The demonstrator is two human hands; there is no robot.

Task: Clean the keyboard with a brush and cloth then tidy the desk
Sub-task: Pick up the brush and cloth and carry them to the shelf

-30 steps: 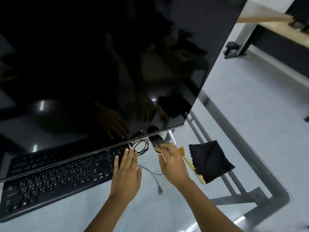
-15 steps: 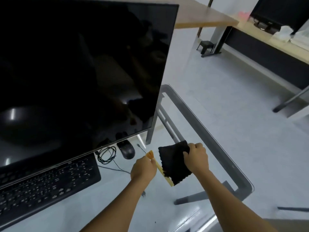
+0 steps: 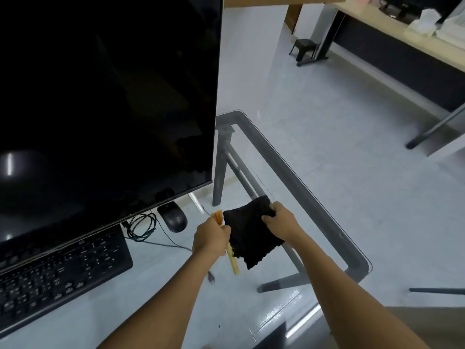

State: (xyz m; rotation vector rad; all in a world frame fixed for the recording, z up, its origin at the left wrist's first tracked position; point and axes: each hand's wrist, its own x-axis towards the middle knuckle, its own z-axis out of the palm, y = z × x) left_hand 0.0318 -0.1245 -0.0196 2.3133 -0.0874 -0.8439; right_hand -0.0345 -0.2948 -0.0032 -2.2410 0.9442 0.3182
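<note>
We take the monitor [image 3: 105, 109] as our landmark. Below its lower right corner, our left hand [image 3: 210, 239] grips the wooden brush [image 3: 232, 263], bristles pointing up toward the screen. Just right of it, our right hand [image 3: 280, 220] pinches the top edge of the black cloth [image 3: 249, 238], which hangs against the brush. The keyboard [image 3: 57, 275] lies under the monitor's lower edge, with the mouse [image 3: 173, 217] and coiled cable [image 3: 141, 226] beneath the corner, on the glass desk [image 3: 327, 222].
</note>
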